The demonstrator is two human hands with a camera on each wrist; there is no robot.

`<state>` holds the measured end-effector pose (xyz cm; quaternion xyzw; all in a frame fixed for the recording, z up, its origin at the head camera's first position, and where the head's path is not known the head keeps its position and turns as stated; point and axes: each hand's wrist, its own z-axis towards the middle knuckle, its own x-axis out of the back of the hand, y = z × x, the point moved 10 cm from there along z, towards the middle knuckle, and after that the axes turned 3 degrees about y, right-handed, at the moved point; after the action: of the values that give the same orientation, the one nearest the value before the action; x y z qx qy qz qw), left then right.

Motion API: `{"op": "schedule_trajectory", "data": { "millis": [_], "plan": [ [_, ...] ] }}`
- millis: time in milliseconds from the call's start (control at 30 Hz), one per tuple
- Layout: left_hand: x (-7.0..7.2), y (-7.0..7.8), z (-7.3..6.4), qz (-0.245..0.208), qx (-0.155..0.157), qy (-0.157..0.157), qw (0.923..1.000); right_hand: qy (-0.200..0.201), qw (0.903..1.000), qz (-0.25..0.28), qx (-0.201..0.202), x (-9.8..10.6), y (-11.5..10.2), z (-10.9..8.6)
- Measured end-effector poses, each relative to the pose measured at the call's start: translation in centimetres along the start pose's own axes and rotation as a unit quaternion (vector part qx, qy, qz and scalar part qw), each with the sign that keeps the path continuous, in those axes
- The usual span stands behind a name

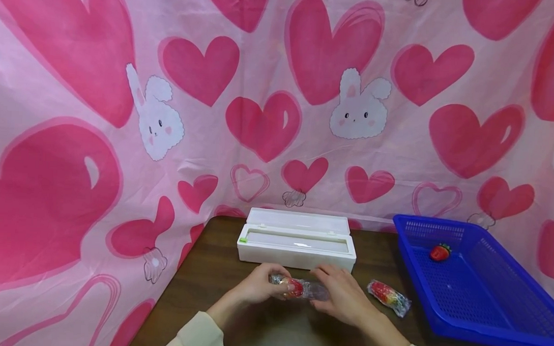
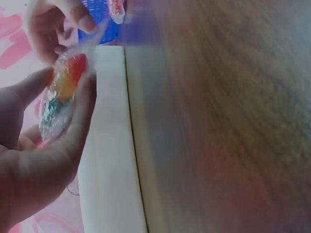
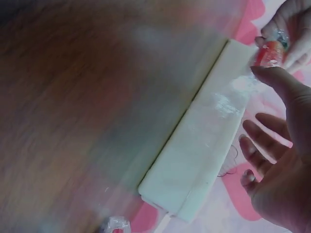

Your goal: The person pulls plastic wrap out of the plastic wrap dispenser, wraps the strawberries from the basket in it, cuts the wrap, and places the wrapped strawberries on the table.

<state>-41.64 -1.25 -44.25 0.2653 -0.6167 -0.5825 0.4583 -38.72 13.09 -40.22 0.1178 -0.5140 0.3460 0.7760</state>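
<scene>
My left hand grips a film-wrapped strawberry, thumb on one side and fingers on the other. Clear film covers its red and yellow body and the green end, and a loose tail of film trails off to the right. At that tail is my right hand; in the right wrist view its thumb lies by the film while the other fingers are spread apart and loosely bent. Just behind both hands stands a white cling film box, its lid raised.
Right of my right hand, another film-wrapped red and yellow piece lies on the brown table. A blue plastic basket at the right holds an unwrapped strawberry. Behind the table hangs a pink heart-patterned cloth.
</scene>
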Motion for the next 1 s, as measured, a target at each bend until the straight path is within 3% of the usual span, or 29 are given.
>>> {"op": "schedule_trajectory", "data": {
  "millis": [133, 367, 600, 733, 867, 1000],
  "plan": [
    [0.4, 0.2, 0.0, 0.024, -0.002, 0.017, 0.9996, -0.025, 0.9967, 0.067, -0.039, -0.3, 0.7, 0.0],
    [-0.4, 0.4, 0.0, 0.015, 0.006, 0.002, 0.9999, -0.088, 0.9768, 0.178, -0.08, -2.4, 1.2, -0.3],
    [-0.7, 0.3, 0.0, -0.039, -0.005, -0.003, 0.9992, -0.064, 0.9564, 0.281, -0.047, -2.3, 0.7, 0.0],
    [-0.9, 0.2, 0.0, -0.062, -0.005, -0.008, 0.998, -0.051, 0.9435, 0.323, -0.053, -2.1, 0.8, 0.0],
    [-1.0, 0.3, 0.1, -0.06, -0.005, -0.011, 0.9981, -0.063, 0.9249, 0.368, -0.07, -2.3, 0.9, -0.1],
    [-1.0, 0.4, 0.1, -0.038, -0.009, -0.009, 0.9992, -0.067, 0.9122, 0.397, -0.077, -2.5, 0.7, -0.2]
  ]
}}
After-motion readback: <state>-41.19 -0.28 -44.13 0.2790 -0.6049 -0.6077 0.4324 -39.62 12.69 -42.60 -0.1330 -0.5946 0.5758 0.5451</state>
